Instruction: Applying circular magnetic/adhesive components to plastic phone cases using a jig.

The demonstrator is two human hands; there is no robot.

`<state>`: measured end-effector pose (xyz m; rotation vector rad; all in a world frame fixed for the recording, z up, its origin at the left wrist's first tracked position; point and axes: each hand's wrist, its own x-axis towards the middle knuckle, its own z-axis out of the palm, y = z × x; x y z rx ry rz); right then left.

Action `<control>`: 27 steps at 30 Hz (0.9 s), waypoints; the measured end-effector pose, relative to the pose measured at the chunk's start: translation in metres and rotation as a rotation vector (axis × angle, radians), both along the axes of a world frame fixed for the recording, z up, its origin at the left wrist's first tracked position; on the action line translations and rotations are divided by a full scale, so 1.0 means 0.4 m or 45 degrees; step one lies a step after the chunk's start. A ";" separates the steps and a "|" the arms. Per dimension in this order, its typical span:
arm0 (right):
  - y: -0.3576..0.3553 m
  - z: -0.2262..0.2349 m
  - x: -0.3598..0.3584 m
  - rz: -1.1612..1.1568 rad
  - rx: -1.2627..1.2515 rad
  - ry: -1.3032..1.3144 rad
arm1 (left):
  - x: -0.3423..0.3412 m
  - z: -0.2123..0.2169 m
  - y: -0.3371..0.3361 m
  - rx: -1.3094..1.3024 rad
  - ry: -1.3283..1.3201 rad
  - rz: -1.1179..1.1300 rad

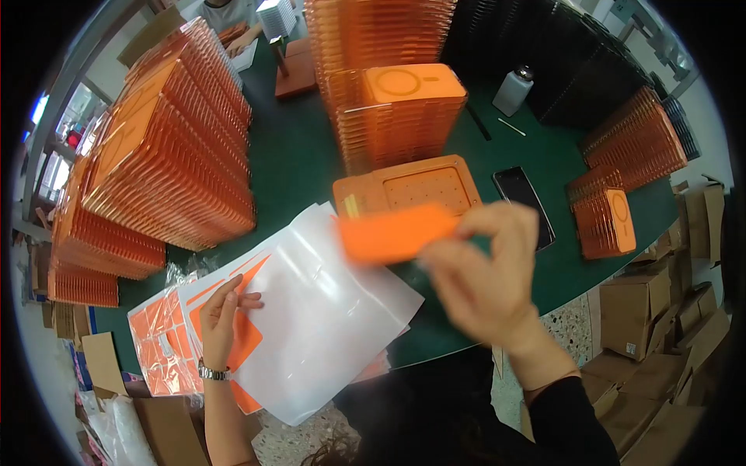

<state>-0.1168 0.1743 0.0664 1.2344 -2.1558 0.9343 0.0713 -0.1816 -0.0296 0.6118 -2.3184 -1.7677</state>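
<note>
My right hand (pixel 482 272) holds a flat orange case (pixel 396 237) by its right end, blurred in motion, above the table's near edge. Just behind it lies an orange jig plate (pixel 408 190) with a dotted recess. My left hand (pixel 220 311) rests flat on a stack of clear plastic bags (pixel 326 311) that overlie orange sheets (pixel 159 342) at the table's front left. A watch is on my left wrist.
Tall stacks of orange trays (pixel 163 155) fill the left, with more at centre back (pixel 396 109) and right (pixel 629 147). A black phone (pixel 524 202), a white dispenser bottle (pixel 513 89) and black tray stacks sit on the green table (pixel 295 155). Cardboard boxes (pixel 645 311) crowd the floor. Another person's hands work at the far end.
</note>
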 end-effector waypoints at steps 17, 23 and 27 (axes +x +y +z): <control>0.062 -0.153 -0.152 -0.195 0.337 -0.097 | -0.618 0.232 0.210 -0.953 0.592 -0.276; 0.055 -0.152 -0.153 -0.145 0.351 -0.192 | -0.651 0.223 0.224 -0.951 0.533 -0.289; 0.056 -0.152 -0.160 -0.143 0.354 -0.265 | -0.660 0.216 0.221 -0.959 0.532 -0.276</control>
